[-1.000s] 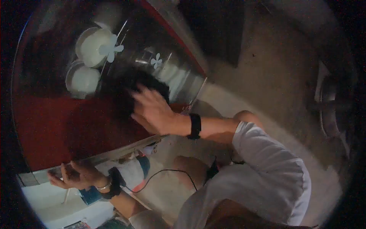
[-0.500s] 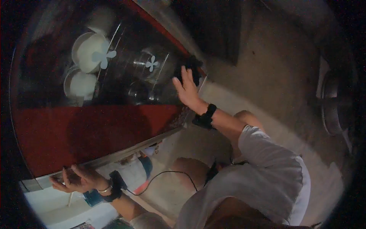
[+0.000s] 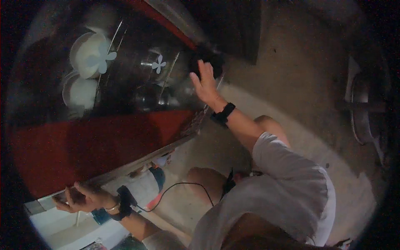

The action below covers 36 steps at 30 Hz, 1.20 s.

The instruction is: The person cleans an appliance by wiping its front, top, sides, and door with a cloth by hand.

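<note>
My right hand [image 3: 205, 83] lies with fingers stretched over a dark, bunched cloth [image 3: 212, 62] at the right end of a glass-fronted cabinet [image 3: 129, 83]. Much of the cloth blends into the dark background. At the lower left, my left hand [image 3: 83, 198] is beside the cabinet's edge, its fingers bent and apart, with nothing visible in them. Whether it touches the edge I cannot tell. Below the dark glass runs a red panel [image 3: 96, 139]. White flower decals [image 3: 158, 64] mark the glass, and pale round dishes [image 3: 89, 54] show behind it.
A black cable [image 3: 179, 184] runs from my left wristband [image 3: 126, 203] towards my body. White shelving [image 3: 66, 225] is at the lower left. Concrete floor [image 3: 300, 91] stretches to the right, where a round metal object [image 3: 360, 104] stands.
My right hand has moved slightly up along the cabinet with the dark cloth. My left hand stays near the edge. The view has shifted a little.
</note>
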Each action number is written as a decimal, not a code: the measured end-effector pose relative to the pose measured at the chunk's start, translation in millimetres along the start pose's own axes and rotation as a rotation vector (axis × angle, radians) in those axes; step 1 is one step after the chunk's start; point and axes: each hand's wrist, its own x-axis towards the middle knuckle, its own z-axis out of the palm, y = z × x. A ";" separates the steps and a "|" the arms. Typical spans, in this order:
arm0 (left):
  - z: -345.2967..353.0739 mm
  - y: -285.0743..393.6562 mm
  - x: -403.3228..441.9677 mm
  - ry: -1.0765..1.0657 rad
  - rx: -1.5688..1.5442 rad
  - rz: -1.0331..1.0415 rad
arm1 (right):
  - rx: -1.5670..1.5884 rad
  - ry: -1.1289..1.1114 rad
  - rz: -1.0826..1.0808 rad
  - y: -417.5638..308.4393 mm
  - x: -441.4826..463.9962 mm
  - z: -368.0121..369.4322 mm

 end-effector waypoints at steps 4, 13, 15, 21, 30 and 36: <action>9.3 13.5 12.1 -0.085 0.197 0.077 | 0.046 0.067 0.196 22.2 6.2 7.8; 7.2 3.9 0.0 -0.056 0.037 0.032 | -0.017 0.068 -0.532 -150.3 40.7 -15.2; 6.6 6.5 3.2 -0.042 -0.068 0.040 | 0.040 0.105 -0.544 -128.5 44.5 -12.9; 13.4 -7.7 -1.6 -0.038 0.003 0.085 | 0.047 0.119 -0.064 4.4 22.6 7.5; 9.8 -14.7 -13.2 -0.036 -0.016 -0.042 | 0.153 0.256 0.560 108.8 -12.6 37.8; 8.6 -16.7 -8.9 -0.080 0.107 0.013 | 0.665 0.177 0.927 131.3 2.0 6.2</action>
